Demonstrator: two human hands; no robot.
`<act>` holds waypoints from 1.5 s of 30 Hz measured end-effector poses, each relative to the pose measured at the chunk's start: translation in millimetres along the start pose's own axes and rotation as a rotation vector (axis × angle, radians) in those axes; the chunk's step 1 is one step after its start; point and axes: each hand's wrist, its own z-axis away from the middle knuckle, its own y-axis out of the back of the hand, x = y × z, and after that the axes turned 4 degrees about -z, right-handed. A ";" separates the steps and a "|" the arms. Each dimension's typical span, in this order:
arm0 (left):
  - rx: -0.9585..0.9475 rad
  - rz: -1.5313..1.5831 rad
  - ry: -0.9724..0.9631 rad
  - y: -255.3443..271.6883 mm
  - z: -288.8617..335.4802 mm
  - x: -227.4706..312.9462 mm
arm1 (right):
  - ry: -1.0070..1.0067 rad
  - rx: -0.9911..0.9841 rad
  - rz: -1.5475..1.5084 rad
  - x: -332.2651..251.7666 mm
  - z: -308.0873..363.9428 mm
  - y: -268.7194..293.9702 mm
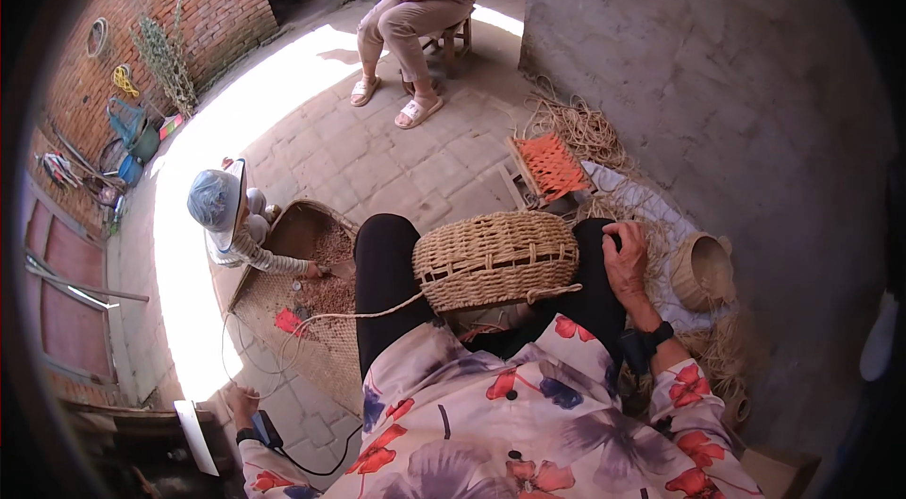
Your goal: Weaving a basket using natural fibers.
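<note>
Crossing tray point(316, 369), cord point(389, 312) off bskt point(493, 254), stool point(550, 167) nr

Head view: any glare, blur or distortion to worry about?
Head view: sunlit ground at left washes out to near white; head view: woven basket sits in shade, weave readable; head view: left hand shows small, finger detail hard to make out; head view: fisheye bending, dark rim.

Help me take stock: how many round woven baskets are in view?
2: one basket on the person's lap, another basket near the grey wall. More may be hidden.
</note>
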 end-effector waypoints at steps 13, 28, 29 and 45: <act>-0.828 -0.963 -1.349 -358.7 412.1 -67.7 | 0.179 -0.242 -0.308 -91.2 -5.5 -2.3; -1.268 -1.036 -0.958 -350.9 426.8 -73.2 | 0.405 -0.295 -0.215 -126.1 -9.1 -10.5; -1.268 -1.036 -0.957 -351.1 426.5 -73.0 | 0.431 -0.315 -0.184 -128.6 -9.0 -11.0; -1.036 -1.017 -1.199 -370.4 404.3 -76.9 | -0.093 -0.352 -0.387 -45.7 -9.8 15.6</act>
